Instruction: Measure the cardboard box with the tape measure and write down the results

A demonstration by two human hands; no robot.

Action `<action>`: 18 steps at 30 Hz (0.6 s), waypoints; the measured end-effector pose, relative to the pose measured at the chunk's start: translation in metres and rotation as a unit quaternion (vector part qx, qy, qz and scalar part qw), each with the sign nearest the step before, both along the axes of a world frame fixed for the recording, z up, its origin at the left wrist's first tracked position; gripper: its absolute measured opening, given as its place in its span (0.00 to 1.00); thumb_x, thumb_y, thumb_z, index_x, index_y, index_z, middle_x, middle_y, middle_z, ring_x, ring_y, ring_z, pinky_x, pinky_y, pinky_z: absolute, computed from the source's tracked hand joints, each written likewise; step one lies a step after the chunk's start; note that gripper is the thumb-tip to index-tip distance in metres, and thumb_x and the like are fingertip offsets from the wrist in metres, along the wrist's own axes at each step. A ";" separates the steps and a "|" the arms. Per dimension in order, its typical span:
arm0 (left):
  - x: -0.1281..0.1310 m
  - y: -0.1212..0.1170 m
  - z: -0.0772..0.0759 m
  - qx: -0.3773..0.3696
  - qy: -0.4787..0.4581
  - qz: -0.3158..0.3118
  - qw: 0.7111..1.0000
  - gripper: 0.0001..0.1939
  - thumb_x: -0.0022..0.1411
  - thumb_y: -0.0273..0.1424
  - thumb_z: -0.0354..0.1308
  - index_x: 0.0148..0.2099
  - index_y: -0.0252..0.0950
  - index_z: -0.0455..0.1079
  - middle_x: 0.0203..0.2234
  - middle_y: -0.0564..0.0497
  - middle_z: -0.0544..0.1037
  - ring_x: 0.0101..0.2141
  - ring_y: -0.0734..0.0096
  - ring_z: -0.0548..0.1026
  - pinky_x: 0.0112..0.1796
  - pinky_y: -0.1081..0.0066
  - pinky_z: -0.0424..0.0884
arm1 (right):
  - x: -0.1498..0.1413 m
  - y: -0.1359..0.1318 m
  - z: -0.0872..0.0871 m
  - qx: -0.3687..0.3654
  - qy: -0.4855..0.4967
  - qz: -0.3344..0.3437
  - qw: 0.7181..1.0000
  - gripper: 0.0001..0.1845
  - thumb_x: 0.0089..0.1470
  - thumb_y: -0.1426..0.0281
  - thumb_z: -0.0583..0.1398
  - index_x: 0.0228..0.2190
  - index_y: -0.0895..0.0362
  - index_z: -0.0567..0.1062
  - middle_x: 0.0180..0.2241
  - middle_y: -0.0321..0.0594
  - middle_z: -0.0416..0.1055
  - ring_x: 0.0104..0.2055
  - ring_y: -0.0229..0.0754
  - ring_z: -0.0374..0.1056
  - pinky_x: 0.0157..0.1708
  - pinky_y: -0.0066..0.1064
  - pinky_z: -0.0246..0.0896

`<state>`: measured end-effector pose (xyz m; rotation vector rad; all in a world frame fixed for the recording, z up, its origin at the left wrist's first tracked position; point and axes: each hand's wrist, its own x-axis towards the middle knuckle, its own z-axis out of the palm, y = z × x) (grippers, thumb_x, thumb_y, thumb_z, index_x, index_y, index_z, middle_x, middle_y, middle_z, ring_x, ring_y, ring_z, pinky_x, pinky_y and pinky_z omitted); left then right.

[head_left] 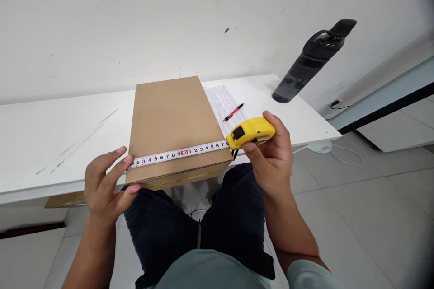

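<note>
A closed brown cardboard box (169, 117) rests on the white table, overhanging its front edge above my lap. Across the box's top, close to its near edge, lies the pulled-out blade (185, 152) of a tape measure. Its numbers run up to about 18 where the blade enters the yellow case (252, 131). My right hand (273, 158) grips that case just off the box's right edge, thumb in front and fingers behind. At the box's near left corner, my left hand (110, 180) pinches the blade's end, fingertips on top and thumb against the box's front side.
Right of the box, a red and black pen (233, 112) lies on a handwritten sheet (217, 95). A dark water bottle (305, 65) stands at the table's (68, 144) back right, near the wall. A cable (346, 156) lies on the floor at right.
</note>
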<state>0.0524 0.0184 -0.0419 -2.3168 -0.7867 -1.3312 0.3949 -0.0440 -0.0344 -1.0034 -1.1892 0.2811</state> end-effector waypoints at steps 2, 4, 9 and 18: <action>0.000 0.000 0.000 -0.002 0.000 0.006 1.000 0.28 0.67 0.46 0.57 0.67 0.47 0.65 0.56 0.40 0.76 0.51 0.48 0.77 0.47 0.50 0.75 | 0.000 0.001 0.000 -0.008 -0.004 -0.006 1.000 0.31 0.58 0.59 0.66 0.61 0.40 0.67 0.56 0.43 0.65 0.56 0.51 0.67 0.53 0.49 0.72; -0.001 0.001 0.000 -0.005 -0.001 0.009 1.000 0.28 0.68 0.46 0.56 0.67 0.48 0.65 0.56 0.40 0.76 0.51 0.48 0.77 0.47 0.50 0.75 | 0.000 0.002 0.000 -0.012 -0.008 -0.010 1.000 0.31 0.58 0.58 0.66 0.61 0.40 0.67 0.56 0.44 0.65 0.56 0.52 0.67 0.52 0.49 0.72; 0.000 -0.001 0.000 -0.011 -0.007 0.003 1.000 0.28 0.67 0.45 0.57 0.67 0.48 0.65 0.57 0.41 0.76 0.52 0.48 0.77 0.47 0.50 0.75 | -0.001 0.000 0.001 -0.004 -0.009 -0.011 1.000 0.30 0.59 0.58 0.66 0.61 0.39 0.67 0.54 0.44 0.66 0.54 0.51 0.68 0.51 0.50 0.73; -0.010 0.035 0.017 -0.033 -0.036 0.112 0.992 0.16 0.62 0.29 0.67 0.53 0.41 0.75 0.54 0.49 0.78 0.53 0.58 0.77 0.53 0.54 0.75 | -0.014 0.047 0.002 -0.033 -0.007 0.064 0.997 0.32 0.59 0.55 0.64 0.62 0.43 0.63 0.58 0.45 0.65 0.56 0.50 0.69 0.55 0.49 0.71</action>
